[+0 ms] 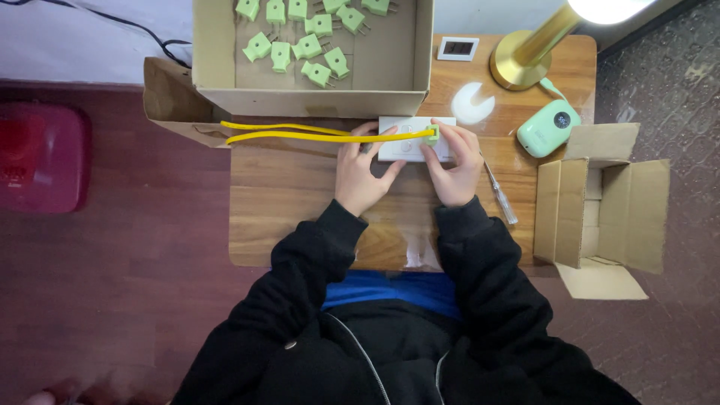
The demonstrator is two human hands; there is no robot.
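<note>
Dark reddish flooring surrounded a small wooden table (300, 217) at centre frame.

Containers, largest first:
- An open cardboard box (315, 94) stood at the upper centre, against the table's far edge. It held a loose batch of green plugs (304, 41) with metal prongs.
- A second open cardboard carton (600, 206) lay at the right edge of the table, flaps spread; its contents could not be determined.

A white socket panel (409, 150) lay flat on the table just below the large box. A green plug (431, 134) with two yellow wires (300, 133) sat on the panel's upper edge; the wires ran leftward past the box front.

The left hand (361, 171) rested on the panel's left part, fingers spread and pressing down, touching the wires. The right hand (453, 166) gripped the panel's right end, its fingertips closed on the green plug.

Smaller items:
- brass lamp base (517, 64), upper right;
- mint-green device (549, 127) with a round display, right of the panel;
- white round object (472, 103);
- small rectangular display unit (457, 48);
- screwdriver (500, 193), just beside the right hand.
</note>
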